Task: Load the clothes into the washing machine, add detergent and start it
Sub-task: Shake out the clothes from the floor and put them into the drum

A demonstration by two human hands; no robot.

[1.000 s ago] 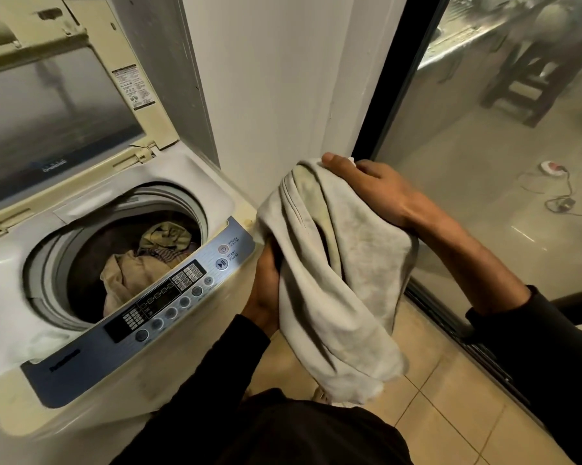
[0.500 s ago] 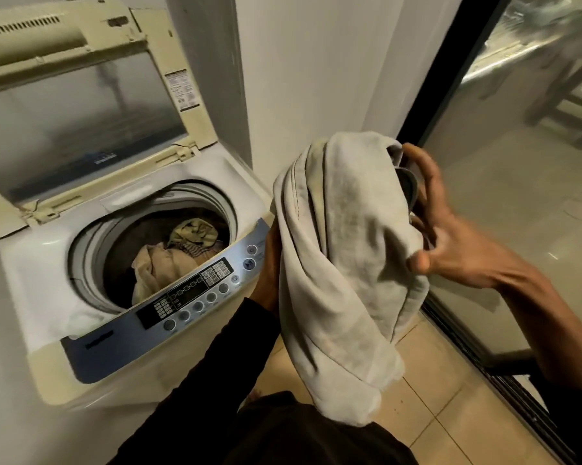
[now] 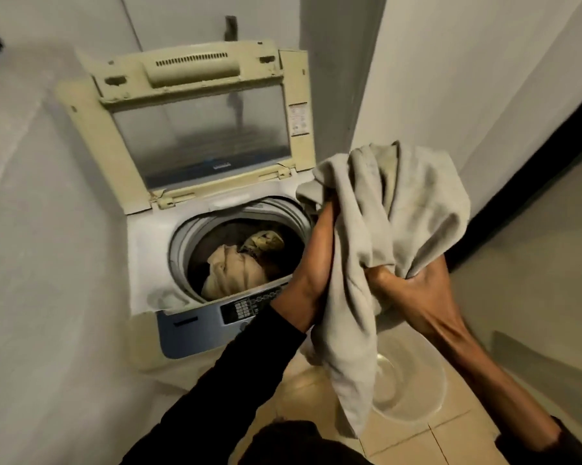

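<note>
A top-loading washing machine (image 3: 148, 263) stands with its lid (image 3: 199, 135) raised. Beige and olive clothes (image 3: 235, 266) lie in the drum. A pale grey garment (image 3: 400, 209) hangs in the air at the machine's right front corner. My left hand (image 3: 319, 250) reaches up under the garment; its fingers are hidden by the cloth. My right hand (image 3: 413, 293) grips a bunch of the garment's lower part from the right. The control panel (image 3: 246, 307) is partly covered by my left forearm.
A clear plastic basin (image 3: 413, 380) sits on the tiled floor below the garment, right of the machine. White walls close in on the left and behind. A dark door frame (image 3: 517, 182) runs along the right.
The view has swung left, so the machine is now centred. My right hand has dropped from the garment's side and now grips its lower part. The garment sits closer to the drum.
</note>
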